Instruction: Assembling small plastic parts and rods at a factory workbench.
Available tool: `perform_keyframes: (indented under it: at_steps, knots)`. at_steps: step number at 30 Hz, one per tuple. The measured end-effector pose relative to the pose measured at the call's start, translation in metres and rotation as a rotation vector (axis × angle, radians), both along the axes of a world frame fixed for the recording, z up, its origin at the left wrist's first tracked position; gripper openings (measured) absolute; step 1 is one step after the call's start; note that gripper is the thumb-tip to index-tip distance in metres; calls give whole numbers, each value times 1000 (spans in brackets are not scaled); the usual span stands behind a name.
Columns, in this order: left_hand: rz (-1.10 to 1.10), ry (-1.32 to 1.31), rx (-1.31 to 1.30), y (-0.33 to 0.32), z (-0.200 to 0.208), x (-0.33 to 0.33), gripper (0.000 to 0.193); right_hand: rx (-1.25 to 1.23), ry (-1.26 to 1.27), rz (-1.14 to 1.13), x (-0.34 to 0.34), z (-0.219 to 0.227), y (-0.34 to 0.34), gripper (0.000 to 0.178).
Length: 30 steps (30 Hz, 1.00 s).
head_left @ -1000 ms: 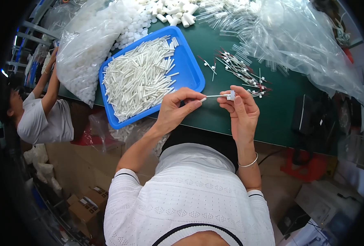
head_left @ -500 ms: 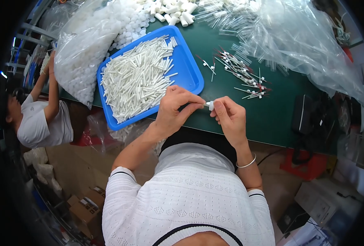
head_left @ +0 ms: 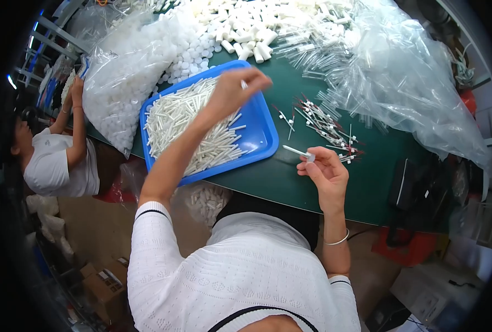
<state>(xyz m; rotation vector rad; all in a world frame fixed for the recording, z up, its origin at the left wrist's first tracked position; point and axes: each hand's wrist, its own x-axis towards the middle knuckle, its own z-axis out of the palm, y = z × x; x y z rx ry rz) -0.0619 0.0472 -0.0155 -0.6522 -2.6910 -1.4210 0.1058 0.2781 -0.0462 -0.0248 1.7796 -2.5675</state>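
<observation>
My right hand (head_left: 329, 174) pinches a small white plastic cap (head_left: 311, 157) between thumb and fingers. From the cap a thin white stick (head_left: 294, 150) points out to the left, over the green table. My left hand (head_left: 236, 93) is raised over the far part of a blue tray (head_left: 265, 141), smeared by motion. A small whitish spot shows at its fingers, too blurred to tell what it is. Short white sticks (head_left: 174, 124) are heaped in the tray below my left arm.
Beyond the tray lie white foam-like cylinders (head_left: 246, 41) and a bag of white caps (head_left: 124, 77). Clear tubes (head_left: 312, 55) and a plastic bag (head_left: 406, 77) spread at the far right. Thin red-and-white assemblies (head_left: 326, 124) lie near my right hand. Another person (head_left: 63, 160) works at left.
My left hand has left the cap and stick and swung forward over the tray. My right hand, still pinching the cap, has shifted slightly right and nearer. The stick now shows plainly.
</observation>
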Motion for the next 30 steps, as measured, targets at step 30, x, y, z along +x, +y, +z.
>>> perform_keyframes:
  at_steps: [30]
  knots:
    - [-192,105,-22,26,-10,149,23,-479,-85,74,24,-3,-10,25]
